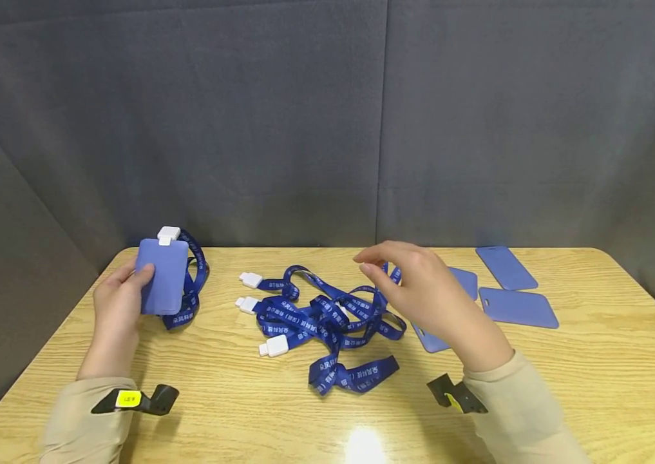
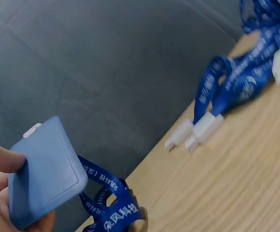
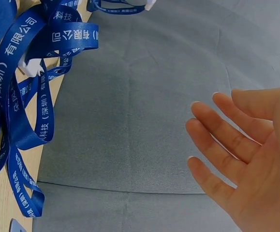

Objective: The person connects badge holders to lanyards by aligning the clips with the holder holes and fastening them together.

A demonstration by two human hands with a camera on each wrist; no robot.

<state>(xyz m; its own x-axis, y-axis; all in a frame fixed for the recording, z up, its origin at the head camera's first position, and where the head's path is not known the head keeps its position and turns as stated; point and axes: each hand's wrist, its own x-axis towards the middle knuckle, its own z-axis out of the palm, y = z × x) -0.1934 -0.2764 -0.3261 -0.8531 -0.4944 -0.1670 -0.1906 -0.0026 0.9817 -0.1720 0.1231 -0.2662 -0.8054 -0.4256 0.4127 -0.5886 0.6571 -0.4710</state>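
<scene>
At the table's left side my left hand (image 1: 117, 296) grips a blue badge holder (image 1: 163, 277) between thumb and fingers. A white clip (image 1: 169, 234) sits at its top edge, joined to a blue lanyard (image 1: 201, 258) with white lettering that hangs behind it. My right hand (image 1: 420, 274) hovers over the right end of a tangled pile of blue lanyards (image 1: 327, 316). Its fingers are loosely bent and hold nothing, as the right wrist view shows. Several white clips (image 1: 274, 346) stick out of the pile's left side.
Several blue badge holders (image 1: 518, 307) lie flat on the right part of the wooden table (image 1: 605, 361), some partly hidden behind my right hand and forearm. Dark grey cloth (image 1: 315, 129) stands behind the table. A black wrist mount (image 1: 136, 399) is strapped to each sleeve.
</scene>
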